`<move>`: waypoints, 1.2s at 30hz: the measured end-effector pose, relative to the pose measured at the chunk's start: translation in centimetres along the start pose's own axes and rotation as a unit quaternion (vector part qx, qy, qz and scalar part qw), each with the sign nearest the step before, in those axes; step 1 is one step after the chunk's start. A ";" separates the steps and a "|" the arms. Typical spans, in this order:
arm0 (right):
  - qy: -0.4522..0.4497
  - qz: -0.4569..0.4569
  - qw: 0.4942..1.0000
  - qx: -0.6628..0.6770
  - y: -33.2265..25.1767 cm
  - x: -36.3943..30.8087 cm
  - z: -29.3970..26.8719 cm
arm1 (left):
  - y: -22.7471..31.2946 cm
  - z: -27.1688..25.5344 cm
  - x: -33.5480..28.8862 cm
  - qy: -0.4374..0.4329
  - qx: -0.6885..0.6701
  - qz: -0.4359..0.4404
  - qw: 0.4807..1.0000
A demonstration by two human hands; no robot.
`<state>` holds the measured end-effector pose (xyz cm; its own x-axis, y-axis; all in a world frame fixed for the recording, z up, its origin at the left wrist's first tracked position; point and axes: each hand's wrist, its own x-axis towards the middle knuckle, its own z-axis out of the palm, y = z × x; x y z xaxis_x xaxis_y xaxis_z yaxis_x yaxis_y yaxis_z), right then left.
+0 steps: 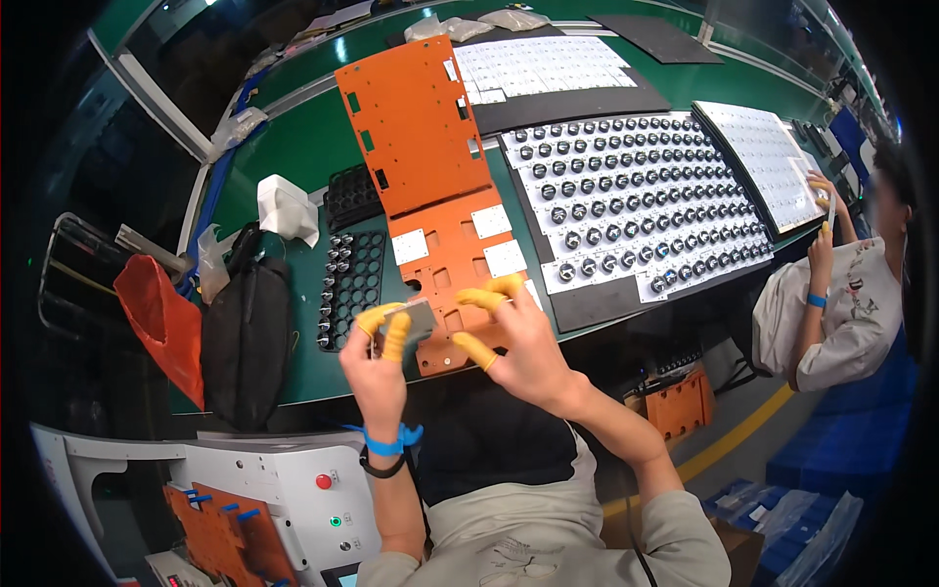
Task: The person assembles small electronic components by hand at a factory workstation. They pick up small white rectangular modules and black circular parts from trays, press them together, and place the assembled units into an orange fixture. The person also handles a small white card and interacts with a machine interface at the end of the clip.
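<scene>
My left hand (377, 367), with yellow finger cots, pinches a small square grey plate (419, 320) above the near end of an orange fixture (450, 361). To its right, my right hand (528, 347) is open, with its cot-covered fingers spread over the fixture and nothing seen between them. White square plates with small holes lie in the fixture, one on the left (411, 247) and others on the right (505, 258). Another white piece is partly hidden behind my right fingers. The fixture's hinged orange lid (411, 127) stands raised at the far end.
Left of the fixture sits a black tray (367, 269) with some round metallic parts. On the right, a white sheet (558, 215) carries rows of black round parts. A co-worker (831, 303) handles another white panel (753, 157). A grey control box (293, 479) stands below left.
</scene>
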<state>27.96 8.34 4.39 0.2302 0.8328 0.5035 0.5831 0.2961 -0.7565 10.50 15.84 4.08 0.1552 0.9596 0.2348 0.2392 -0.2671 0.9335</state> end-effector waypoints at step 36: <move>-0.137 -0.183 0.937 -0.265 3.6 13.0 16.4 | -2.1 -0.5 -8.6 -0.062 -0.158 -0.011 0.985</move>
<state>20.32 27.89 1.33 -0.2259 0.8311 0.5082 0.9054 0.3717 -0.2053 8.13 8.21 0.22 0.2735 0.9414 0.1974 -0.0645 -0.1868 0.9803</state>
